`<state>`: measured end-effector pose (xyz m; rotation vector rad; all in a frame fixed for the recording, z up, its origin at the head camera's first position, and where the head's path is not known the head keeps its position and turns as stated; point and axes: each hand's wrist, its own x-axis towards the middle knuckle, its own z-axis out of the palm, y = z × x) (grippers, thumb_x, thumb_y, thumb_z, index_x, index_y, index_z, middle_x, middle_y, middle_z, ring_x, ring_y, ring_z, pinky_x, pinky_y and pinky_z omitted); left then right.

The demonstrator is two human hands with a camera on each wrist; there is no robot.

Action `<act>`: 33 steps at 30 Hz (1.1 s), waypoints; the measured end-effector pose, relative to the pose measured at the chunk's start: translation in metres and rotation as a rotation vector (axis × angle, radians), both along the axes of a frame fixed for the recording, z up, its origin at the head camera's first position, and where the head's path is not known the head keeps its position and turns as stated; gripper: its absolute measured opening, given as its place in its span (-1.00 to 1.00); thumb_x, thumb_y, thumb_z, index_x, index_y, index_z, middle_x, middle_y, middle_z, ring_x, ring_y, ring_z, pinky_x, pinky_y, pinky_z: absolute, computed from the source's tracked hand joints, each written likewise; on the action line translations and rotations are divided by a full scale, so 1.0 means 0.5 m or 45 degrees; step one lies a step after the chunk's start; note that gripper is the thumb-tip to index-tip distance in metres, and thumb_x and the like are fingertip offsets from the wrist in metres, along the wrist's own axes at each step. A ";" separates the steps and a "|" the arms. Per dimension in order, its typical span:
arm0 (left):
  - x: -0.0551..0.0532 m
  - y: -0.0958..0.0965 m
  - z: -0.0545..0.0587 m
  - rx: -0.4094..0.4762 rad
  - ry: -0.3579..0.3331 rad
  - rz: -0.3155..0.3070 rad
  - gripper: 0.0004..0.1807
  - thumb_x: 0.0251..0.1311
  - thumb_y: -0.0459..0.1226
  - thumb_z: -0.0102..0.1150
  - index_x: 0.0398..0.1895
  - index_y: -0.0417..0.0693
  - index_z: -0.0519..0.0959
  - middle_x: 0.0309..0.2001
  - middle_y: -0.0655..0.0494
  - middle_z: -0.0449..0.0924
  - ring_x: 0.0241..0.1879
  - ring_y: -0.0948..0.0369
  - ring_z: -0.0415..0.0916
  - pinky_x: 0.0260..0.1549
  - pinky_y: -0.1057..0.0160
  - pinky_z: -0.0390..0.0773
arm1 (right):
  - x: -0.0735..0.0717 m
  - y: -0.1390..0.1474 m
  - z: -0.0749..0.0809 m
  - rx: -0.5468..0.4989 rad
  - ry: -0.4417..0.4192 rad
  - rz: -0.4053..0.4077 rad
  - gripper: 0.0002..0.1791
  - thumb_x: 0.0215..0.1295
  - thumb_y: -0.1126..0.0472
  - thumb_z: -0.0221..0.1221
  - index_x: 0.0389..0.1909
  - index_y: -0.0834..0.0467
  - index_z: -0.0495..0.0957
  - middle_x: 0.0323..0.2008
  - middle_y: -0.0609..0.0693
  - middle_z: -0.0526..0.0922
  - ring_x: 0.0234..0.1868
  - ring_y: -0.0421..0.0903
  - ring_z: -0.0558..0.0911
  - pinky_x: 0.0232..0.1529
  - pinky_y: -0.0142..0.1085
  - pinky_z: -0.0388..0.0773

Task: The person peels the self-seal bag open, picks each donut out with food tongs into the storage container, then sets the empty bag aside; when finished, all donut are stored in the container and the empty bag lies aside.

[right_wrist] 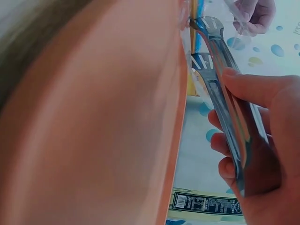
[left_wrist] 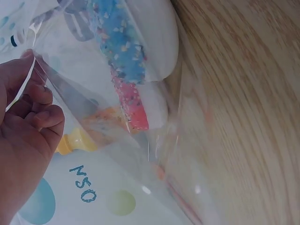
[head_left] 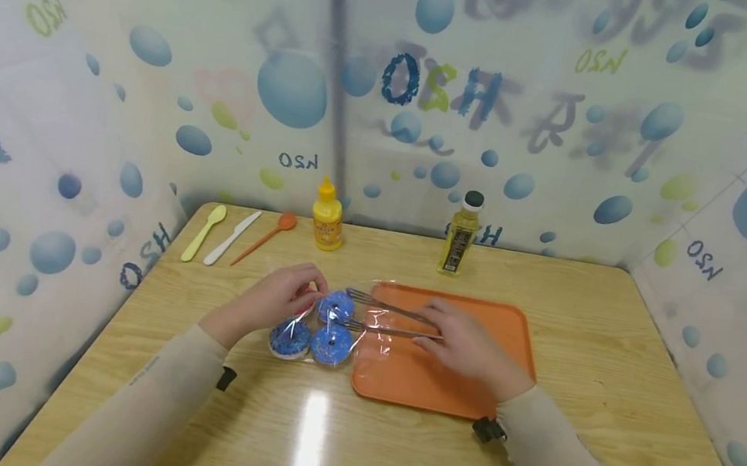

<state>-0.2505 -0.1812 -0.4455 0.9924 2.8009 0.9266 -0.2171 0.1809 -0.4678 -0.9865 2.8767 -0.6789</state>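
1. Bubble-printed sheeting [head_left: 544, 36] backs our counter [head_left: 402, 454].
2. On it we have an orange tray [head_left: 410, 387], its left edge overlapped by a clear bag [head_left: 315, 324].
3. Our right hand [head_left: 461, 341] grasps metal tongs [head_left: 396, 332]; our left hand [head_left: 285, 292], nearer the contents, pinches the bag's film.
4. Blue doughnuts [head_left: 330, 356] sit bagged, left of our right grip.
5. Long axis sideways, the tongs point tips-first at them; whether inside the film, we cannot tell.
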 end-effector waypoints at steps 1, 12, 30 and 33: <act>0.001 -0.001 0.000 -0.003 0.003 0.002 -0.95 0.48 -0.27 0.18 -0.14 -0.02 0.62 -0.29 0.20 0.52 -0.46 0.28 0.38 -0.44 0.29 0.48 | 0.000 0.000 -0.001 -0.012 0.002 0.006 -0.54 0.42 0.04 0.31 0.28 0.06 0.58 0.03 -0.01 0.61 -0.16 -0.13 0.62 -0.10 -0.14 0.64; 0.002 -0.004 -0.003 -0.013 -0.016 0.030 -0.96 0.45 -0.33 0.20 -0.15 -0.02 0.62 -0.27 0.20 0.54 -0.44 0.27 0.41 -0.41 0.28 0.51 | 0.029 0.034 0.005 -0.090 0.031 -0.046 -0.54 0.40 0.08 0.33 0.27 0.07 0.57 0.06 0.00 0.61 -0.05 -0.04 0.67 -0.01 -0.05 0.65; 0.009 -0.008 0.000 -0.003 -0.046 0.055 -0.96 0.42 -0.35 0.23 -0.15 -0.04 0.62 -0.23 0.19 0.57 -0.35 0.29 0.50 -0.31 0.28 0.59 | 0.090 0.185 -0.014 -0.118 0.188 -0.140 -0.50 0.31 0.12 0.41 0.26 0.02 0.59 0.05 -0.10 0.60 -0.39 -0.30 0.40 -0.37 -0.37 0.42; 0.007 -0.006 -0.001 -0.012 -0.043 0.051 -0.95 0.41 -0.35 0.23 -0.16 -0.02 0.62 -0.23 0.20 0.57 -0.34 0.29 0.50 -0.30 0.28 0.59 | 0.102 0.216 -0.021 -0.127 0.205 -0.184 -0.50 0.28 0.15 0.43 0.23 0.04 0.60 0.04 -0.10 0.61 -0.34 -0.27 0.48 -0.35 -0.35 0.47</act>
